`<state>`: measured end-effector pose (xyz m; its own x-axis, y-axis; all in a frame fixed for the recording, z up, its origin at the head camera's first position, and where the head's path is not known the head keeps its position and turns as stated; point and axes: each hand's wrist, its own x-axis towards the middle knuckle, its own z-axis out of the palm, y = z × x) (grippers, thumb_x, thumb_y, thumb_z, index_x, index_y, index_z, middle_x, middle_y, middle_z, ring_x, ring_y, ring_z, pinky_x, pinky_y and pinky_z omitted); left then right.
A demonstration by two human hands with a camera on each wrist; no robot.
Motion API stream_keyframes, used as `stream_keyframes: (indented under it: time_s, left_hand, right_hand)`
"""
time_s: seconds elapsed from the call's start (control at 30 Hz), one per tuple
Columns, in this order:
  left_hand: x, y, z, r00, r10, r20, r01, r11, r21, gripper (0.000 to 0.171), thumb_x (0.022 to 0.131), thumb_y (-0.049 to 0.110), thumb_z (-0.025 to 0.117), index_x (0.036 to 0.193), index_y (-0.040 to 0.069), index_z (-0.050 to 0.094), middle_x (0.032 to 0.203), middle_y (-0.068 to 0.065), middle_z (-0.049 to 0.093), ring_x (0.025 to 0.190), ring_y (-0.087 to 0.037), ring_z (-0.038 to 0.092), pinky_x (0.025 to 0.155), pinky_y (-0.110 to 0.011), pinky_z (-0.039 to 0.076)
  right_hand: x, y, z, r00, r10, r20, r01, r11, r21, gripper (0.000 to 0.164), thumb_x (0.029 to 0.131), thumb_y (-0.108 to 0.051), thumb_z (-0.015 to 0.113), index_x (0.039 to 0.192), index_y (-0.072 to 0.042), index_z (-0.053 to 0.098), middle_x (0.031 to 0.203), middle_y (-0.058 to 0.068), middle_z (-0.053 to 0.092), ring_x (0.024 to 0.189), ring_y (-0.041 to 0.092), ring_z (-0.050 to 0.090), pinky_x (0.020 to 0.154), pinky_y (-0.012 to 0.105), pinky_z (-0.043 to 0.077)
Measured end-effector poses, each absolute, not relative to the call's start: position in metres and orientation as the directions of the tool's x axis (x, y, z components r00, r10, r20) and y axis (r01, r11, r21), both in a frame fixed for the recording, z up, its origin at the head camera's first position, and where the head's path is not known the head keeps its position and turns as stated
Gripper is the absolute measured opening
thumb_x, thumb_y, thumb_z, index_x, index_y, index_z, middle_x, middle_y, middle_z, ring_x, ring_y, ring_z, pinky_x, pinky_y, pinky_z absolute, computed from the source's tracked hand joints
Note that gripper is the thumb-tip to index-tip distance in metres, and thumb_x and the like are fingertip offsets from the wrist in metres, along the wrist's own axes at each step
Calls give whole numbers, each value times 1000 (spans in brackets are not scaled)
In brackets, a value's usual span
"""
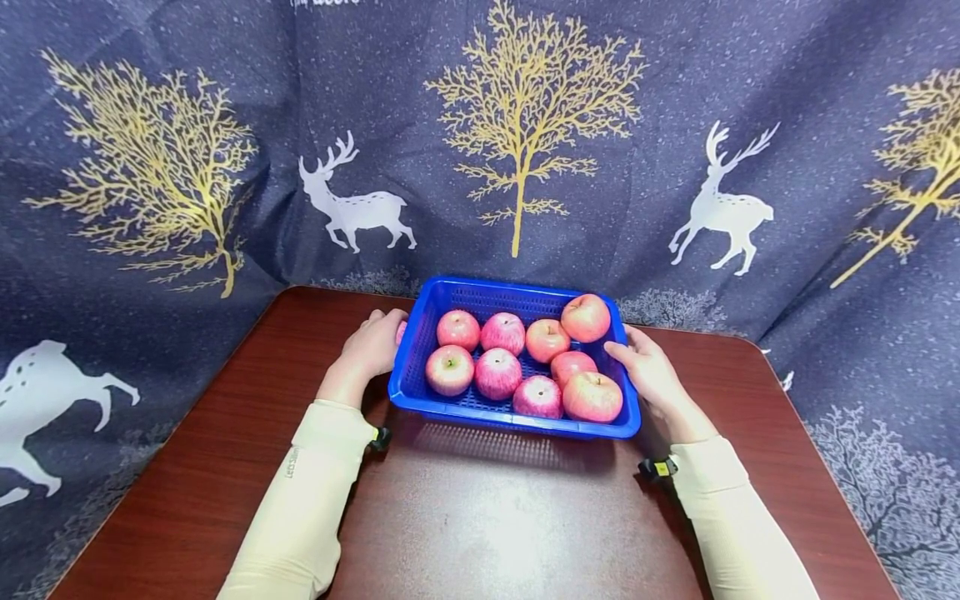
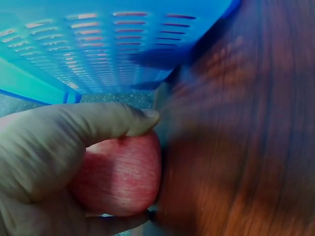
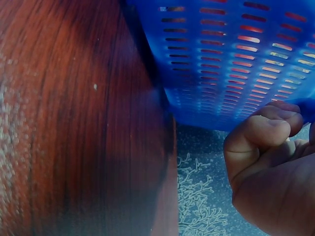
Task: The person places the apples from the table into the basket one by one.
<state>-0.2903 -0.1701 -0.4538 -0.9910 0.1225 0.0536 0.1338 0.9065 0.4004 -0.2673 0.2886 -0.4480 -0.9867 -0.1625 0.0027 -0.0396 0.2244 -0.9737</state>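
Note:
A blue plastic basket [image 1: 517, 427] with slotted walls stands at the far middle of the table and holds several red and yellowish apples [image 1: 497, 373]. My left hand [image 1: 375, 343] is just outside the basket's left wall. It grips a red apple [image 2: 123, 177] with the thumb on one side and fingers on the other; the head view shows only a sliver of that apple. On the opposite side, my right hand [image 1: 654, 373] holds the basket's right rim, thumb on top. In the right wrist view, curled fingers [image 3: 268, 129] are at the slotted wall.
The dark red-brown wooden table [image 1: 480, 517] has a glossy reflection near the front. Behind it hangs a dark blue cloth [image 1: 465, 225] printed with trees and deer, close to the table's far edge. A black wristband [image 1: 657, 469] sits at the right cuff.

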Motion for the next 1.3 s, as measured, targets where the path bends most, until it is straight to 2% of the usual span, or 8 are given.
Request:
stream_keyframes:
  time_s: [0.37,0.63,0.77,0.93,1.07,1.3]
  left_hand:
    - [-293,-176,-452,-991,101,93,130,904,406,72,86,58,59,144,17,44,128,-16,50,112,-35,51,87,-59,45]
    - [-295,-182,-448,-991,39,130,92,895,436,81,82,65,61,146,18,43,129,-17,49,115,-35,50,86,-58,46]
    - [-294,-186,-445,-987,-3,161,74,877,475,90,77,68,66,147,18,40,130,-17,48,111,-34,52,85,-57,46]
    - [-292,-189,-441,-972,-62,228,74,836,544,86,76,59,73,145,19,41,127,-16,49,105,-34,55,83,-56,47]
    - [-289,-188,-432,-956,-101,276,84,807,585,84,78,53,75,146,16,40,129,-18,48,108,-37,54,86,-58,45]
    - [-283,-181,-415,-929,-140,343,125,753,647,83,78,54,75,144,16,42,130,-18,49,112,-35,51,93,-55,43]
  right_hand:
    - [-268,289,-449,-988,-157,-1,-36,234,-971,60,100,-33,58,147,-3,35,131,27,54,111,35,60,83,36,53]
    - [-268,289,-448,-987,-158,-6,-32,236,-971,60,100,-32,58,147,-3,34,131,27,54,111,35,60,83,36,53]
    - [-267,289,-447,-987,-159,-5,-34,239,-971,60,100,-32,57,148,-4,34,131,26,54,111,34,60,83,35,53]
    - [-268,288,-449,-987,-161,4,-41,225,-974,60,100,-32,58,147,-3,35,131,25,54,111,34,60,84,35,52]
    - [-268,289,-450,-987,-158,6,-43,230,-972,60,99,-33,59,146,-3,37,132,24,54,110,33,61,83,35,53]
    - [-268,289,-450,-990,-139,1,-38,264,-964,60,99,-36,59,145,-4,38,132,22,54,108,30,62,82,34,53]
